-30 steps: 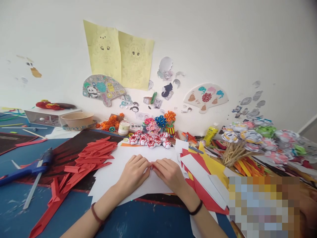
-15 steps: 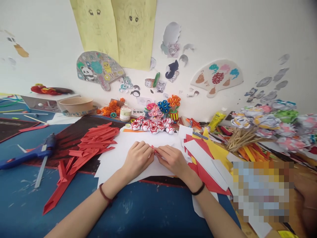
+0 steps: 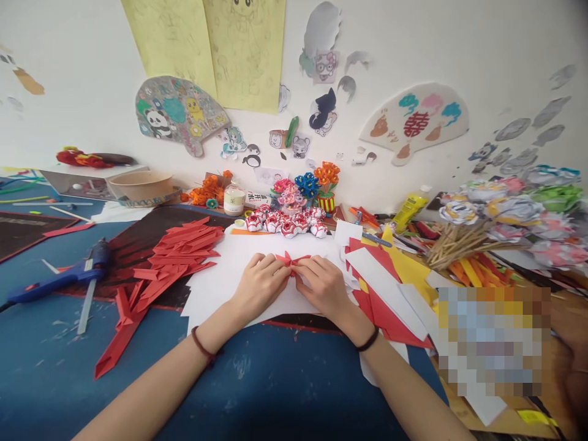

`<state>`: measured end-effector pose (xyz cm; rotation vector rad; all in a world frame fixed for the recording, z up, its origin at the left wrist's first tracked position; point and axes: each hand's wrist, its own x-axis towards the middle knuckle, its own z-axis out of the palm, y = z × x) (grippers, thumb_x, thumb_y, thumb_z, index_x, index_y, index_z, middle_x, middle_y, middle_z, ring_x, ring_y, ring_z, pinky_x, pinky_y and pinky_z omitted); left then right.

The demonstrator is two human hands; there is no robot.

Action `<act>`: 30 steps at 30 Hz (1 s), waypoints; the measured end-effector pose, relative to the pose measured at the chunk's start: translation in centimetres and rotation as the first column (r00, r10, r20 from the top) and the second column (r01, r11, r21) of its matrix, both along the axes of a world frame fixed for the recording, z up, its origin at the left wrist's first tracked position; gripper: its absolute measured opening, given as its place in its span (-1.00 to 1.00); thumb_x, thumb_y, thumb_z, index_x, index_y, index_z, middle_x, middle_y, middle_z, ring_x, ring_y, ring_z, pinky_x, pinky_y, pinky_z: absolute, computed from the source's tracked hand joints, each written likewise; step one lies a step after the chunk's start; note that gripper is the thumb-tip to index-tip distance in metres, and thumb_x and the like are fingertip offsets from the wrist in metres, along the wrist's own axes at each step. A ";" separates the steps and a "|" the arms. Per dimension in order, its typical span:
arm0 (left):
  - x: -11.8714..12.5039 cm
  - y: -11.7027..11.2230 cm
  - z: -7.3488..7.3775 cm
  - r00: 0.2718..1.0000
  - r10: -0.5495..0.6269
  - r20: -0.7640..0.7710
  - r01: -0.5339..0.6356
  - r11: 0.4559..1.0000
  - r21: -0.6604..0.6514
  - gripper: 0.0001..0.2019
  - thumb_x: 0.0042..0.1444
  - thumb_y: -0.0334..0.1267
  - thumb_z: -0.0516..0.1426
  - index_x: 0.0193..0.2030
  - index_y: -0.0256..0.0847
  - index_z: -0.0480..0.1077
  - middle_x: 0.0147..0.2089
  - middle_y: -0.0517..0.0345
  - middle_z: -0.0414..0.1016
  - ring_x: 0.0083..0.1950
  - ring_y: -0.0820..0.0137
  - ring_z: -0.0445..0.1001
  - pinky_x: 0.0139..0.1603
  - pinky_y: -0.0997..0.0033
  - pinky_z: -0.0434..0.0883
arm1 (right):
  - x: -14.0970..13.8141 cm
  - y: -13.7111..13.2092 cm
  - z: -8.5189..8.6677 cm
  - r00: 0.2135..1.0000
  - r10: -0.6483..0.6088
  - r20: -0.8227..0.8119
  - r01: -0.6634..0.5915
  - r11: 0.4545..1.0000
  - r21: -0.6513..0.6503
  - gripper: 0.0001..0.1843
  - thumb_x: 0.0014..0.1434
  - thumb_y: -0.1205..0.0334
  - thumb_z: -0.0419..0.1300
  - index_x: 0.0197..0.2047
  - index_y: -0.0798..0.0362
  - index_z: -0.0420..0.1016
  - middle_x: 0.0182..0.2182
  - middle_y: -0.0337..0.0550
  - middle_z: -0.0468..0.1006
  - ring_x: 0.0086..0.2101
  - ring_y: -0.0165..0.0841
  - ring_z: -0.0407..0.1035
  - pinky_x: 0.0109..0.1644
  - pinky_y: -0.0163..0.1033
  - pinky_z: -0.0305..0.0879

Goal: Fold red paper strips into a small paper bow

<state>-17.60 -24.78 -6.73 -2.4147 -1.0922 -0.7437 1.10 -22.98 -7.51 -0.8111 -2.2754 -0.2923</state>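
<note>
Between my two hands is a small folded red paper piece [image 3: 286, 260] with pointed tips showing above the fingers. My left hand [image 3: 261, 283] pinches it from the left, and my right hand [image 3: 323, 285] pinches it from the right. Most of the piece is hidden behind the fingers. Both hands are over white paper sheets [image 3: 215, 294]. To the left lies a pile of folded red paper strips [image 3: 179, 251]. Red-and-white paper flowers [image 3: 289, 225] sit in rows just beyond the hands.
A blue glue gun [image 3: 64, 278] lies at the left. Red sheets [image 3: 399, 331] and white strips [image 3: 390, 294] overlap at the right, near paper flowers on sticks [image 3: 500, 208]. A beige bowl [image 3: 140, 187], a jar [image 3: 234, 200] and a yellow bottle [image 3: 411, 209] stand along the wall.
More of the red paper piece now shows above my fingers, its points spread out to both sides. My hands stay close together, and the view has tilted down slightly.
</note>
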 end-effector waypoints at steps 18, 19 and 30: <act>-0.4 0.3 0.2 0.956 -0.139 -0.257 0.147 0.989 0.014 -0.80 0.26 -0.41 -0.03 -0.33 -0.26 0.37 -0.37 0.10 0.42 -0.25 0.33 0.29 -0.17 0.24 0.18 | 0.4 0.4 0.0 0.979 0.086 0.185 -0.087 0.996 -0.001 -0.76 0.20 0.46 0.03 -0.48 0.09 0.37 -0.47 -0.14 0.45 -0.38 -0.31 0.22 -0.33 -0.18 0.04; -0.4 0.3 0.3 0.954 -0.145 -0.264 0.154 0.988 0.013 -0.81 0.26 -0.42 -0.03 -0.33 -0.26 0.36 -0.36 0.10 0.42 -0.25 0.33 0.29 -0.16 0.24 0.18 | 0.4 0.4 0.0 0.980 0.089 0.176 -0.089 0.996 -0.006 -0.75 0.20 0.46 0.02 -0.48 0.09 0.37 -0.48 -0.14 0.45 -0.38 -0.31 0.22 -0.33 -0.18 0.04; -0.5 0.3 1.0 0.995 -0.089 -0.055 0.076 0.976 -0.206 -0.81 0.19 -0.48 -0.04 -0.27 -0.22 0.37 -0.27 0.07 0.44 -0.18 0.29 0.29 -0.14 0.22 0.16 | 0.1 0.4 -0.5 0.992 0.059 -0.110 -0.086 0.961 -0.261 -0.82 0.18 0.48 0.07 -0.39 0.07 0.41 -0.43 -0.16 0.47 -0.34 -0.30 0.28 -0.26 -0.21 0.13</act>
